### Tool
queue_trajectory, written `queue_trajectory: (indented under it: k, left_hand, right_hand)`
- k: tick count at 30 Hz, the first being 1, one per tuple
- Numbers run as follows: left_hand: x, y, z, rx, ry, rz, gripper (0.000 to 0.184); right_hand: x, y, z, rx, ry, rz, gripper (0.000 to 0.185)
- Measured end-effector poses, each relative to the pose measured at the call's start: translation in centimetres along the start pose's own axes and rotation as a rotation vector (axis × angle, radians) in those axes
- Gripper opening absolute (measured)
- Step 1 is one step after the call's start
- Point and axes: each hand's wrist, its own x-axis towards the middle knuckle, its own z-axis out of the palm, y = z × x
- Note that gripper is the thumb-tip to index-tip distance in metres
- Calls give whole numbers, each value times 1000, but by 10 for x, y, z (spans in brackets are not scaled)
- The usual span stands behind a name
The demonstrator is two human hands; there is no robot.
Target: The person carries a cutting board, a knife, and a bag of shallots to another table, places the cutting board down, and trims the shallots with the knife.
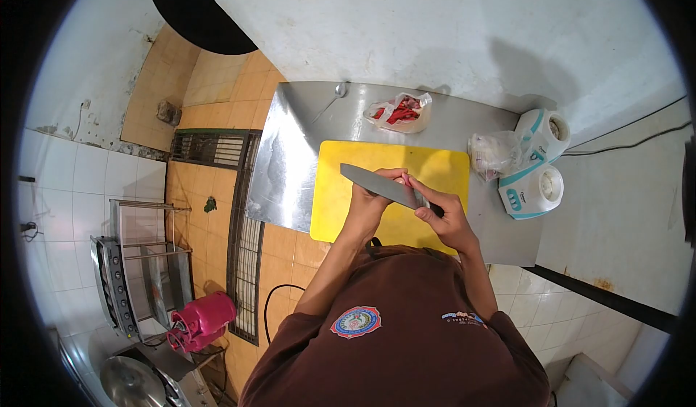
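My right hand (447, 217) is closed round the dark handle of a kitchen knife (373, 183). The broad grey blade points left and lies across the front of my left hand (368, 207). Fingers of my left hand are curled behind the blade, next to the fingertips of my right hand. A small pinkish piece shows between the fingertips, but most of it is hidden, so I cannot name it. Both hands are above a yellow cutting board (337, 211) on a steel table (279, 182).
Behind the board lies a plastic bag of red chillies (400, 112), with a spoon (335, 99) to its left. A white plastic bag (493, 154) and two white-and-teal blender bases (533, 189) stand at the right. A pink gas cylinder (206, 318) is at lower left.
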Motion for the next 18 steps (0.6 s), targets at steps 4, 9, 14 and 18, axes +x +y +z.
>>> queue_trajectory:
  k: [4,9,14,18]
  left_hand:
    - [-1,1,0,0,30,2,25]
    - [0,0,-1,5,23,13,24]
    - [-1,1,0,20,30,14,23]
    - [-2,1,-1,-12,25,-25,24]
  right_hand:
    - [-1,3,0,-2,6,-10,55]
    - [-2,5,1,-6,3,-6,54]
    - [-2,7,0,-11,3,-10,54]
    - [-2,6,1,-2,7,-13,55]
